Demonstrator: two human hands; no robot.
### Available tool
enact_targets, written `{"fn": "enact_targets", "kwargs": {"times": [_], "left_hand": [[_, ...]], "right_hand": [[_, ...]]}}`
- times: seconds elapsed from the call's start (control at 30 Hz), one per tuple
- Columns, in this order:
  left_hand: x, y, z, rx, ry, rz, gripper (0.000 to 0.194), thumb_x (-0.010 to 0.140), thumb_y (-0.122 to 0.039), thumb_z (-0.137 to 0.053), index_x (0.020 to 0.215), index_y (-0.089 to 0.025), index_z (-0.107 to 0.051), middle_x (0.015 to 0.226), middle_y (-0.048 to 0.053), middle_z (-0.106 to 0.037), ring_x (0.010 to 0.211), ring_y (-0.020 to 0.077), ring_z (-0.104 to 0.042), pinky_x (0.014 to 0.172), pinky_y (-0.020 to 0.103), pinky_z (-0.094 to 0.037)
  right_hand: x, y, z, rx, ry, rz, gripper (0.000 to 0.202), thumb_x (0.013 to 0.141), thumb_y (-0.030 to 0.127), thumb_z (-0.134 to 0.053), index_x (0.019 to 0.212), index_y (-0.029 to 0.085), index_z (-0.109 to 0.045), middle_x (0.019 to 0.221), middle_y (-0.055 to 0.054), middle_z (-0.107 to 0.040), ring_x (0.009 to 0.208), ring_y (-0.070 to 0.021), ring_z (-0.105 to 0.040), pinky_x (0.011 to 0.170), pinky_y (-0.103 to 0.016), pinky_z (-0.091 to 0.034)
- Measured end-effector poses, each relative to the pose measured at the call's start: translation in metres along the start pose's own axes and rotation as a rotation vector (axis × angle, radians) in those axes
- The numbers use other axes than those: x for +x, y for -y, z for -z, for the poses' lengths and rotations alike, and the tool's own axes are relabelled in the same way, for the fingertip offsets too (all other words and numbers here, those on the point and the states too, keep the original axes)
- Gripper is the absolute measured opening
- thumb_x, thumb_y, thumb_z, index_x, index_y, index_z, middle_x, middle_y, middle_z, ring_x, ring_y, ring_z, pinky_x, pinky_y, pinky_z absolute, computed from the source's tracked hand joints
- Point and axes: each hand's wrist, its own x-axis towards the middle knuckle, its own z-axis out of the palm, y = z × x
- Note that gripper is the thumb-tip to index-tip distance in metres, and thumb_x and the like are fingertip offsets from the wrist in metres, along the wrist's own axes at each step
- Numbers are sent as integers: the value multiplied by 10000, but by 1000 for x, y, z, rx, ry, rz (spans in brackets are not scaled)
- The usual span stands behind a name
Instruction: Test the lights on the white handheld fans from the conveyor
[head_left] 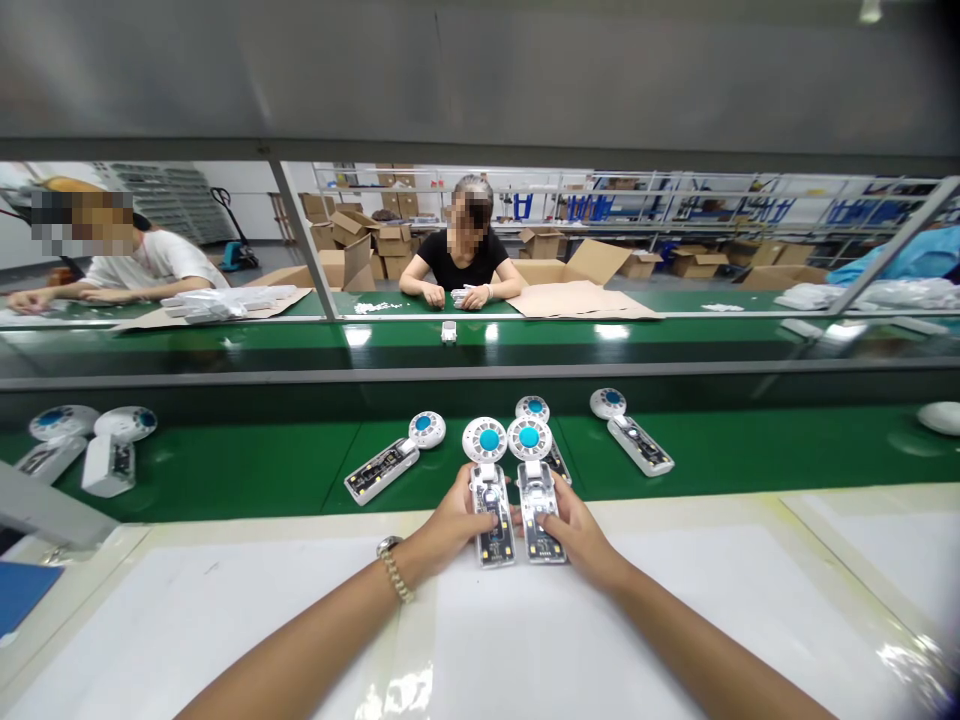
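Observation:
My left hand [453,515] grips a small handheld fan [495,535], its thumb pressed on the body. In my right hand [583,530] is a matching handheld fan [541,540], with the thumb on its front. Both have a white slotted round head with a blue centre and a clear body showing a dark circuit board. They are held upright side by side, heads nearly touching, over the near edge of the green belt. Partly hidden behind them lies another fan [533,407]. A further fan [382,470] rests left of my hands, and one more [640,445] to the right.
The green belt [247,470] crosses ahead, with two fans [112,460] at its far left. A white worktop [247,610] lies under my arms. Beyond the metal rail [225,377], a person in black [465,262] and a person in white [161,262] sit near open cartons [592,265].

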Motion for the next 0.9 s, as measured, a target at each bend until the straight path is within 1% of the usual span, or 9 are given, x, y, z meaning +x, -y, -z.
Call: {"fn": "enact_targets", "kwargs": {"times": [0.1,0.23,0.37,0.5,0.67,0.8,0.9], "left_hand": [[0,0,0,-2,-12,7,581,585,-89,-718,1058,-200,-399,935,51,-586,838,210,-619,813,406,-450],[0,0,-1,-4,0,-2,603,591,-94,-719,1080,-203,-383,935,53,-588,837,216,-620,795,401,-457],[0,0,1,6,9,-7,598,588,-107,-729,1067,-202,-385,944,57,-589,828,222,-624,781,398,-460],[1,1,1,-7,14,-12,654,590,-115,-736,1115,-212,-357,961,65,-588,857,233,-620,797,413,-456],[2,2,1,-10,38,-56,642,605,-123,-731,1117,-219,-356,1077,91,-554,858,234,-618,803,433,-458],[2,4,2,-5,52,-67,639,605,-142,-736,1115,-222,-360,1019,79,-575,857,239,-617,792,432,-462],[1,3,3,-3,67,-62,622,602,-147,-739,1105,-220,-380,968,67,-591,855,239,-618,785,416,-463]], "right_hand": [[0,0,0,12,10,10,626,693,311,-644,1230,242,-329,1105,-75,-572,875,-218,-609,792,-390,-477],[0,0,0,1,5,38,626,689,320,-648,1226,239,-336,1158,-81,-538,945,-229,-581,814,-393,-471],[1,-1,3,-4,17,45,631,688,344,-651,1230,242,-344,1147,-84,-548,933,-237,-588,815,-411,-469],[1,-1,3,5,34,51,630,691,352,-653,1232,253,-346,1200,-88,-521,972,-249,-576,827,-420,-463],[1,-1,2,2,35,72,597,696,347,-651,1212,257,-364,1203,-72,-526,1024,-238,-548,849,-398,-452],[2,-2,3,13,32,80,610,691,349,-661,1213,249,-360,1198,-79,-525,1017,-235,-548,840,-392,-454],[1,-2,3,46,51,67,643,687,337,-670,1233,250,-341,1188,-84,-526,963,-229,-574,819,-390,-462]]}}
